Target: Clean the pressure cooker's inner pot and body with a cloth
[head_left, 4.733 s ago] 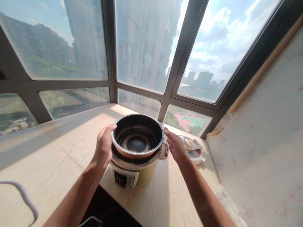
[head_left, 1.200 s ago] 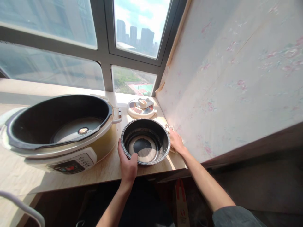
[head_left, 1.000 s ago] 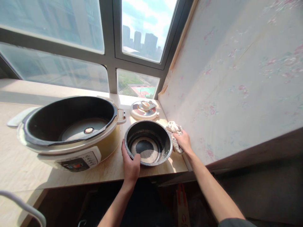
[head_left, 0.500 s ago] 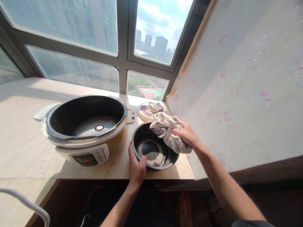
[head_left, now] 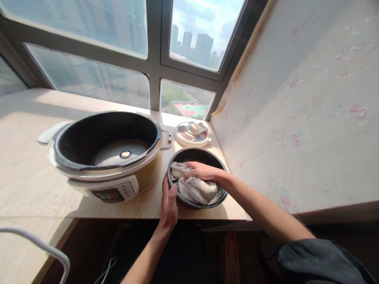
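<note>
A round black inner pot (head_left: 217, 158) stands on the counter near its front edge. My left hand (head_left: 169, 205) grips the pot's left side, thumb near the rim and fingers along the outer wall. Inside the pot, my right hand (head_left: 204, 172) is closed on a crumpled, pale cloth (head_left: 197, 191) that lies against the bottom and left wall. Some of the right fingers are hidden in the folds. Left of the pot sits the electric pressure cooker (head_left: 148, 169), lidless, its dark cavity showing a small round metal piece at the centre.
Behind the pot lies a round lid (head_left: 192, 136) with a pale knob. The wooden counter (head_left: 20, 157) runs along the window, and a floral-papered wall (head_left: 296, 118) rises at the right. A white cable (head_left: 38, 246) crosses the lower left. A bag (head_left: 231, 252) stands below the counter.
My right hand has moved left and down, taking the cloth from above the pot's right rim into the pot. My left hand stays at the pot's left side. The view has shifted slightly.
</note>
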A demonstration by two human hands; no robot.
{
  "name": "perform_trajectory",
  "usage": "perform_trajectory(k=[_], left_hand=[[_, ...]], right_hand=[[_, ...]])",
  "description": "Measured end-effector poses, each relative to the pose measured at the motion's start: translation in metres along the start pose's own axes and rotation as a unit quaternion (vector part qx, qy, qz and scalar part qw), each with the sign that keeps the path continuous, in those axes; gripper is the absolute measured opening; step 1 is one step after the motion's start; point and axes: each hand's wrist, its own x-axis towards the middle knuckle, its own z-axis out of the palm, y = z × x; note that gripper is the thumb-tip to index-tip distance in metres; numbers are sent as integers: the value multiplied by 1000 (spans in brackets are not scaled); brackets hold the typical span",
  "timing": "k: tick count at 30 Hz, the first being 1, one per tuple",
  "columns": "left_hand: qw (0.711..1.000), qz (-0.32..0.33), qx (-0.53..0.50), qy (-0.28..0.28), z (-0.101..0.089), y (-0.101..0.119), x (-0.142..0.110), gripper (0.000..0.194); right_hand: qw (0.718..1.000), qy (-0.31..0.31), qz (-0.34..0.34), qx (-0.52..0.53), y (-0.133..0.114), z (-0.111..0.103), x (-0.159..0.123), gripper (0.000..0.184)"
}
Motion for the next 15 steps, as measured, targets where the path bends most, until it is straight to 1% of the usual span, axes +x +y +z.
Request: perform_trajectory(k=[2, 5, 7, 8, 9, 10, 12, 13, 15], left_hand=[[999, -16, 35, 24, 2, -3, 0, 61], [996, -20, 70, 48, 4, -8, 0, 59], [995, -12, 79, 55, 4, -9, 0, 61], [995, -7, 82, 59, 4, -8, 1, 64], [995, -3, 84, 60, 4, -7, 1, 67], [995, 1, 86, 58, 4, -6, 2, 70], [995, 7, 90, 47, 4, -2, 4, 74], [995, 7, 90, 43, 4, 0, 4, 75], [996, -2, 80, 40, 4, 4, 6, 76]], right_hand=[[997, -56, 4, -57, -1, 1, -2, 40], [979, -148, 11, -137, 0, -1, -5, 48], [967, -186, 21, -175, 4, -5, -7, 52], [962, -192, 27, -193, 7, -6, -8, 53], [959, -182, 36, -214, 11, -8, -8, 52], [957, -160, 48, -237, 15, -9, -8, 49], [949, -92, 76, -290, 24, -11, -6, 38], [940, -55, 90, -323, 28, -11, -5, 33], [910, 4, 98, -402, 34, -12, -1, 25]])
